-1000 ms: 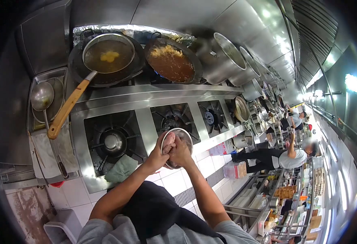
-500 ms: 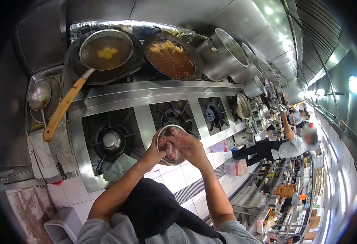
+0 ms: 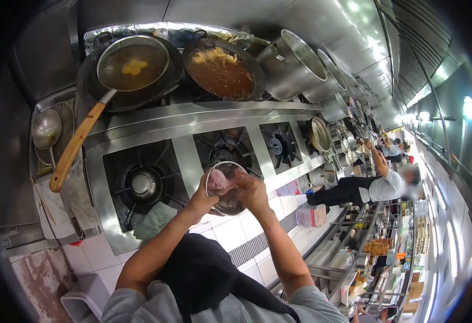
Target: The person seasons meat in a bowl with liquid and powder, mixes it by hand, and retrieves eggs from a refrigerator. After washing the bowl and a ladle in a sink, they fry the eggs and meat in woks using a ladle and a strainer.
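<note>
Both hands shifted a bit left and up versus a second ago; the meat, earlier pressed between both palms above the bowl, now sits in the bowl again. Left hand (image 3: 202,200) cups the metal bowl (image 3: 226,188) from the left rim, fingers wrapped around its underside, gripping it. Right hand (image 3: 252,192) is at the bowl's right edge, fingers curled inward over the rim toward the contents; cannot tell if they pinch anything. Pink raw meat (image 3: 221,182) lies in the bowl's upper left part, touching the wall. Bowl is held in the air in front of the stove counter (image 3: 187,161), over its front edge, between the two near burners.

Near left burner (image 3: 143,184) bare, near middle burner (image 3: 225,148) just behind the bowl. Green cloth (image 3: 155,219) lies on the counter's front lip, left of the left forearm. Back row: strainer (image 3: 132,63) with wooden handle (image 3: 73,152) resting in a dark wok, yellow bits in oil; next to it a second wok (image 3: 222,67) with brown liquid and fried pieces. Tall steel pots (image 3: 292,64) line up to the right. Ladle (image 3: 46,129) lies in a tray at far left. Another person (image 3: 378,183) in a grey shirt leans toward the stove line farther down the aisle, one arm raised.
</note>
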### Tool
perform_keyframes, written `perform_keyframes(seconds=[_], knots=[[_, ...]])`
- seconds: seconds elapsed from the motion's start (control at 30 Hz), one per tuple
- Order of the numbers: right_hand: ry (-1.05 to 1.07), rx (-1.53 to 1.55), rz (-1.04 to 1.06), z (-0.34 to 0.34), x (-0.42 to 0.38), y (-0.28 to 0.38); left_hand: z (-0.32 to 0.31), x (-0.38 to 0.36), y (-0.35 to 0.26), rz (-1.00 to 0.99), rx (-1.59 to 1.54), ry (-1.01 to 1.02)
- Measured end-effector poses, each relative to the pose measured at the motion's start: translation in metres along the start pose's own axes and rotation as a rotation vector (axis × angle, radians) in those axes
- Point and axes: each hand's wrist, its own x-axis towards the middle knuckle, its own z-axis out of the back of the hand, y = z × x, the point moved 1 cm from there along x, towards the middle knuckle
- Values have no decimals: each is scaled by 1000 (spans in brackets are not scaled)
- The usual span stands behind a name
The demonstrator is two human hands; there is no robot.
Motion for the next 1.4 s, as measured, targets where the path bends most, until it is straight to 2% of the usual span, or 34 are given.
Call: perform_keyframes(seconds=[0.03, 0.07, 0.13, 0.17, 0.2, 0.27, 0.33, 0.4, 0.43, 0.47, 0.53, 0.6, 0.7, 0.77, 0.8, 0.87, 0.93, 0.97, 1.0, 1.03, 1.1, 1.13, 1.2, 1.23, 1.3, 1.33, 1.37, 1.4], knots=[[154, 13, -54, 5, 3, -7, -1, -3, -4, 74, -21, 14], [152, 14, -57, 6, 7, -1, -3, -4, -7, 77, -20, 15], [-7, 296, -76, 11, 12, 15, -8, -4, -9, 62, -12, 25], [89, 411, -103, 7, 12, 10, -10, -2, -7, 63, -13, 28], [90, 409, -103, 4, 8, 8, -11, -1, -5, 20, -19, 34], [168, 709, -222, -5, -1, 13, -13, -1, -1, -23, -24, 35], [210, 435, 7, -15, -8, 7, -14, -2, 0, -55, -10, 30], [231, -168, 35, -9, -13, 41, -9, -1, -2, -87, 37, 78], [252, -217, 118, -11, -15, 36, -8, -2, -1, -112, 84, 127], [253, -215, 116, -13, -16, 28, -7, -2, 2, -109, 84, 126], [461, -53, -115, -18, -17, 12, -6, -3, 9, -104, 165, 120], [385, -28, -45, -24, -17, 9, -9, -3, 14, -81, 137, 117], [337, -295, -117, -24, -14, 13, -5, 5, 25, -106, 152, 124], [182, -186, -132, -10, -9, 28, -3, 4, 22, -155, 208, 131], [181, -181, -131, -11, -9, 22, -8, -1, 12, -78, 101, 94], [172, 20, 32, -10, -9, 12, -10, -4, 8, 8, -5, 63], [219, 17, 80, -5, -11, 13, -4, -4, 9, -9, -22, 67], [219, -59, 214, -3, -11, 16, -3, -2, 9, -110, 56, 61], [220, -134, 348, -1, -12, 19, 0, -2, 11, -110, 56, 59], [220, -133, 349, 0, -13, 21, 2, -2, 12, -127, 94, 46], [272, 174, 132, 5, -16, 25, 3, -3, 12, -143, 131, 31], [274, 175, 132, 8, -16, 28, 3, -5, 13, -115, 66, 28], [224, 423, -125, 15, -15, 30, -2, -11, 7, -86, -2, 22], [225, 423, -125, 13, -14, 30, -5, -16, 3, -74, -62, 39], [52, 206, -7, 9, -11, 29, -12, -17, 2, -62, -123, 55], [53, 206, -4, 2, -12, 27, -14, -14, 4, -149, -34, 48], [107, 55, -7, -8, -15, 23, -15, -12, 6, -236, 55, 39], [161, -98, -14, -18, -18, 18, -13, -10, 11, -235, 54, 38]])
